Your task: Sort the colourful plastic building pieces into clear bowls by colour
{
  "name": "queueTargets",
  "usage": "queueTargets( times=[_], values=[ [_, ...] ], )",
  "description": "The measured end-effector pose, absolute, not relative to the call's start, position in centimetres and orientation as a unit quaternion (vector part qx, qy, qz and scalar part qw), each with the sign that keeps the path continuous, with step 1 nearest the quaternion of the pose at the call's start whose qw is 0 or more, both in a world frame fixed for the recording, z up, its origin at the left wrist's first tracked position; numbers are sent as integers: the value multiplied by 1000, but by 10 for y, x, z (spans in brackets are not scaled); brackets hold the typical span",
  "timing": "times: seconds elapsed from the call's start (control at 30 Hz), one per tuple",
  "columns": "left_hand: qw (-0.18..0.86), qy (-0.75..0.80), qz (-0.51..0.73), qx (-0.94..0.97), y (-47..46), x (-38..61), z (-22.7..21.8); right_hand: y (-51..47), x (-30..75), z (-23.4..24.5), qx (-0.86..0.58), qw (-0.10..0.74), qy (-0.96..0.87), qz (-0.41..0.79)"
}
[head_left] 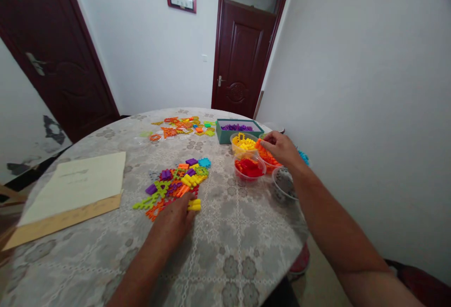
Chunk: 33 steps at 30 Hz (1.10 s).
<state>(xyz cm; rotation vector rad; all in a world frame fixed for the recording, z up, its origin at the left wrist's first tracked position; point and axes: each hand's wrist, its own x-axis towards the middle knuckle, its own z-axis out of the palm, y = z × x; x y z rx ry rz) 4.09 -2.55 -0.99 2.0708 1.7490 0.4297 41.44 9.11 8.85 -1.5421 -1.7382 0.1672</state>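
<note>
My left hand (177, 214) rests low at the near edge of a mixed pile of plastic building pieces (176, 181). Its fingers are closed by a yellow piece (194, 205) that sticks out past them; the fingertips are partly hidden. Over on the right, my right hand (283, 147) pinches an orange piece (259, 144) above a round tub of orange pieces (269, 157). Beside that tub stand a tub of yellow pieces (244, 143) and a clear tub of red pieces (249, 167).
A green box of purple pieces (222, 135) stands behind the tubs. Nearer me is another clear tub (282, 182), partly behind my right forearm. Blue pieces (303, 157) show past that arm. More flat pieces (183, 126) lie at the back, and paper sheets (75, 182) at left.
</note>
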Motion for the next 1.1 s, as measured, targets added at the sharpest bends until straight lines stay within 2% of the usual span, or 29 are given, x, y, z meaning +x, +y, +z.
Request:
queueTargets(
  times=[0.13, 0.27, 0.37, 0.53, 0.7, 0.8, 1.0, 1.1],
  values=[
    [209, 633, 144, 732, -27, 41, -2, 124, 460, 80, -723, 323, -606, 75],
    [213, 631, 144, 732, -28, 41, -2, 132, 471, 68, -749, 299, -585, 85],
    [214, 628, 141, 735, -28, 40, -5, 130, 471, 68, -755, 284, -586, 75],
    [224, 612, 181, 737, -27, 38, -5, 118, 462, 82, -746, 282, -603, -9],
    [253, 574, 253, 737, -31, 39, 0, 84, 424, 83, -673, 304, -672, -48],
    [293, 549, 301, 723, -33, 41, 3, 50, 386, 77, -605, 317, -730, 28],
    [350, 490, 328, 728, -41, 45, 21, -18, 300, 53, -451, 262, -793, 315],
    [368, 468, 323, 736, -45, 46, 27, -31, 272, 35, -422, 277, -780, 370]
  ],
)
